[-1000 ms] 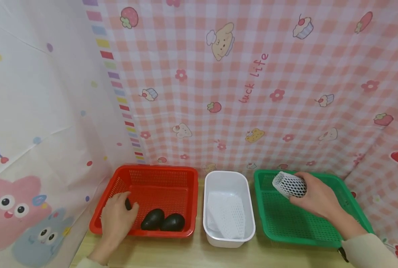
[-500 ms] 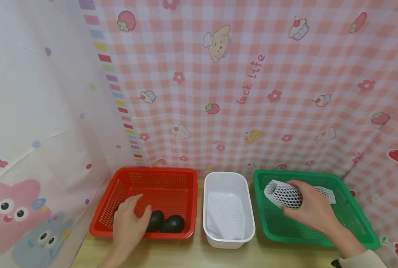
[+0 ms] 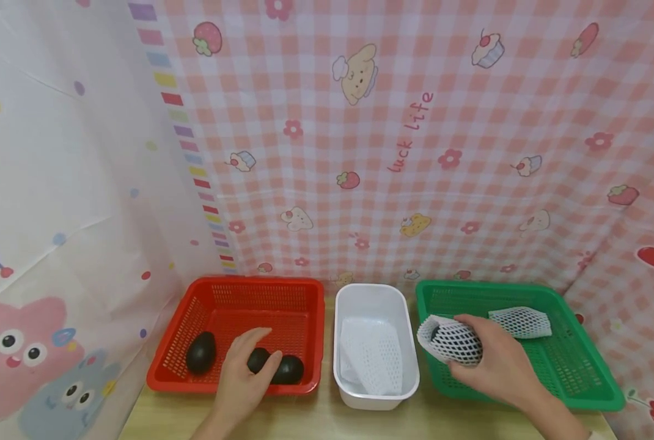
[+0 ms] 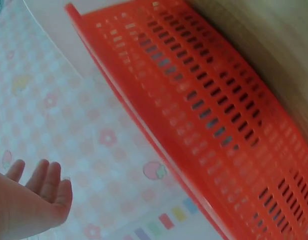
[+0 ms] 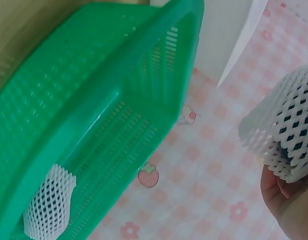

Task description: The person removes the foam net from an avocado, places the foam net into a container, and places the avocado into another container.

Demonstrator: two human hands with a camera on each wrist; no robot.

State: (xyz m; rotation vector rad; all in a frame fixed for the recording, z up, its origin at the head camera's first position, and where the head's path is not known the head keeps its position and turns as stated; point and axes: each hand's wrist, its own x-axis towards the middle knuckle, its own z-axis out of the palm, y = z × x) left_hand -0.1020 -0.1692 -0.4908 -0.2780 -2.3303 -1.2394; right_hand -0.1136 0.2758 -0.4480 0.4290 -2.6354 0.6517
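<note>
My left hand [image 3: 243,374] reaches over the front of the red basket [image 3: 274,282], fingers and thumb spread and loosely bent above a dark avocado [image 3: 258,360] that it partly covers. A second avocado [image 3: 290,370] lies just right of it; a third avocado [image 3: 201,353] lies to the left. In the left wrist view the fingers [image 4: 48,182] stand apart from the basket's wall. My right hand [image 3: 497,360] grips an avocado in a white foam net [image 3: 452,342], raised over the near left side of the green basket [image 3: 574,360]. Its dark skin shows through the mesh.
Another netted avocado [image 3: 521,322] lies at the back of the green basket. Between the baskets stands a white tub [image 3: 373,401] holding flat foam nets [image 3: 379,354]. Behind everything hangs a pink checked cloth [image 3: 316,146]. The wooden table [image 3: 305,421] shows along the front.
My left hand has moved right across the red basket, uncovering the left avocado. The right hand has carried its netted avocado left and toward me, exposing the other netted one.
</note>
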